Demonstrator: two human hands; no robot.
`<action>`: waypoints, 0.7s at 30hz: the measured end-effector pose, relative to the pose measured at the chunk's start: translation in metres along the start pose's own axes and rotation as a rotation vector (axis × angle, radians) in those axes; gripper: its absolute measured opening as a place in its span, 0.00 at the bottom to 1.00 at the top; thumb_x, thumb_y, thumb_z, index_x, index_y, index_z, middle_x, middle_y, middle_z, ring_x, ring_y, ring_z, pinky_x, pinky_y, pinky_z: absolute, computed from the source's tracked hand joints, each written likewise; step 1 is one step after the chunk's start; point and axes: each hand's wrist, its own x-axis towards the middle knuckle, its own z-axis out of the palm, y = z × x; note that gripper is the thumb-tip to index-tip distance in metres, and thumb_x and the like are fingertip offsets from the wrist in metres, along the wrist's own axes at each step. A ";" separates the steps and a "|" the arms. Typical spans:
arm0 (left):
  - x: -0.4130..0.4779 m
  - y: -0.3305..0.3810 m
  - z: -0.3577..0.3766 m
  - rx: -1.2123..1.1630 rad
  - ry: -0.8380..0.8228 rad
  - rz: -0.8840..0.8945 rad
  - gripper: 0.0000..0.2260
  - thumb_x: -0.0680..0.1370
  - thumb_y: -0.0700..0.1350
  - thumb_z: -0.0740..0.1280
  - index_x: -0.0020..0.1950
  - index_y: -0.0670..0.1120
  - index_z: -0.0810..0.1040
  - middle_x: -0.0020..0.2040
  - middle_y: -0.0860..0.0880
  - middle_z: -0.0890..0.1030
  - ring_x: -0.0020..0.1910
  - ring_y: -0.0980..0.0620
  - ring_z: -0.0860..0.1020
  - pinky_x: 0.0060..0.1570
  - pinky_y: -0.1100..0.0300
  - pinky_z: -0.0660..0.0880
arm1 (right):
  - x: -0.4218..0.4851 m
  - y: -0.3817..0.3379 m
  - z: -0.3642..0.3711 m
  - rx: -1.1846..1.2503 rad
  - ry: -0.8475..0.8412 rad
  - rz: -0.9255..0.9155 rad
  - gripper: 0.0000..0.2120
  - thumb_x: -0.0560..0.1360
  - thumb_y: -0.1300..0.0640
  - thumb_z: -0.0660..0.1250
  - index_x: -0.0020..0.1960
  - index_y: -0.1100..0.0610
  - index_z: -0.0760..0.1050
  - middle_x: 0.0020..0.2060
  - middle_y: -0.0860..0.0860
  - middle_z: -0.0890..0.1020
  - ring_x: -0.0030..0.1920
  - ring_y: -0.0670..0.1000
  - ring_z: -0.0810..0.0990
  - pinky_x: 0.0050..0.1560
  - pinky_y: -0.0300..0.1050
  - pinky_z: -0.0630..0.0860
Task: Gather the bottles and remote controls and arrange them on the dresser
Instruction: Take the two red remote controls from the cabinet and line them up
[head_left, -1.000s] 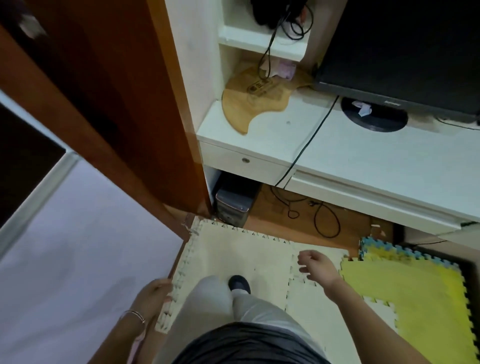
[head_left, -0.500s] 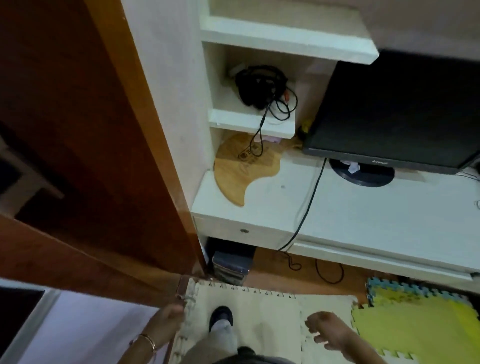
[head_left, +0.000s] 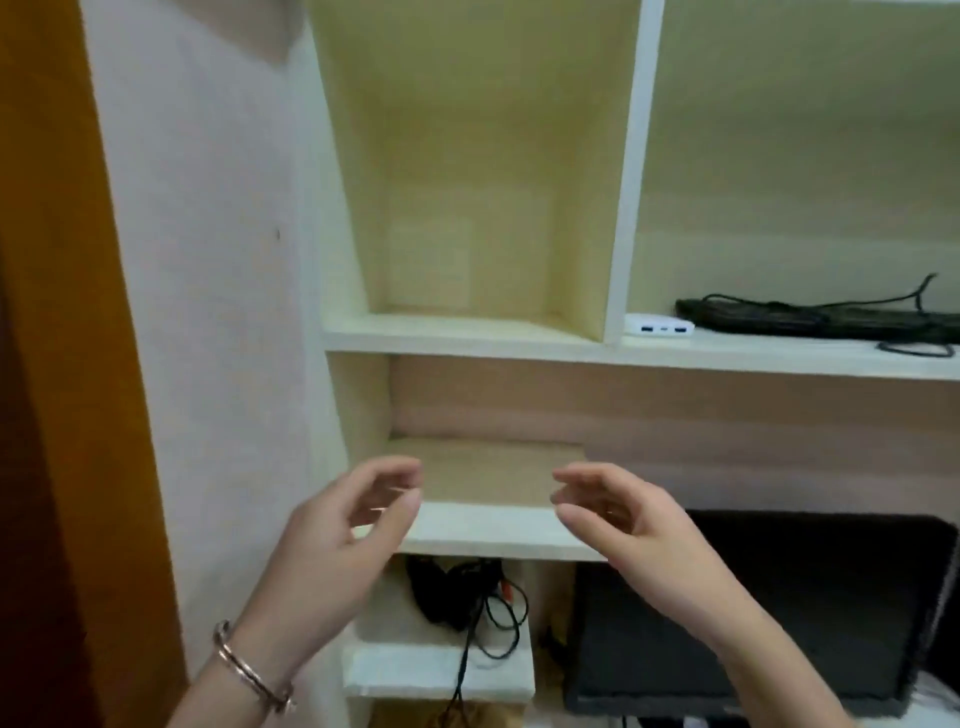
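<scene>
No bottle or remote control shows in the head view. My left hand (head_left: 349, 525), with a metal bangle on its wrist, is raised in front of a white shelf unit (head_left: 493, 532), fingers curled and apart, holding nothing. My right hand (head_left: 615, 512) is raised beside it at the same height, fingers loosely curled, also with nothing in it. Both hands hover before the low open shelf, a gap between them.
A black monitor (head_left: 810, 613) stands at the lower right. Black headphones with tangled cables (head_left: 462, 597) lie on a small lower shelf. A white power bank (head_left: 658, 325) and a black cable bundle (head_left: 826, 317) lie on the upper right shelf. A brown wooden panel (head_left: 47, 364) stands at left.
The view has swung up from the floor mats to the shelves. Both hands rose from beside my legs to chest height before the shelf.
</scene>
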 end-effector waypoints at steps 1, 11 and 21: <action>0.018 0.022 -0.002 -0.010 0.045 0.097 0.09 0.73 0.43 0.68 0.44 0.59 0.81 0.48 0.63 0.83 0.46 0.66 0.80 0.46 0.79 0.73 | 0.016 -0.018 -0.009 0.008 0.033 -0.096 0.10 0.73 0.58 0.68 0.52 0.47 0.78 0.46 0.46 0.84 0.48 0.39 0.81 0.48 0.27 0.75; 0.145 0.196 -0.014 0.238 0.479 0.667 0.06 0.71 0.47 0.64 0.42 0.59 0.74 0.42 0.63 0.78 0.44 0.64 0.78 0.50 0.68 0.75 | 0.138 -0.183 -0.088 -0.018 0.255 -0.805 0.07 0.74 0.61 0.66 0.48 0.50 0.76 0.40 0.42 0.80 0.40 0.40 0.79 0.46 0.29 0.75; 0.237 0.257 -0.044 0.979 0.381 0.500 0.17 0.75 0.40 0.60 0.64 0.43 0.72 0.64 0.44 0.75 0.63 0.47 0.73 0.60 0.61 0.67 | 0.231 -0.280 -0.111 -0.462 0.256 -0.735 0.14 0.74 0.54 0.64 0.58 0.53 0.77 0.53 0.51 0.81 0.52 0.51 0.78 0.49 0.39 0.70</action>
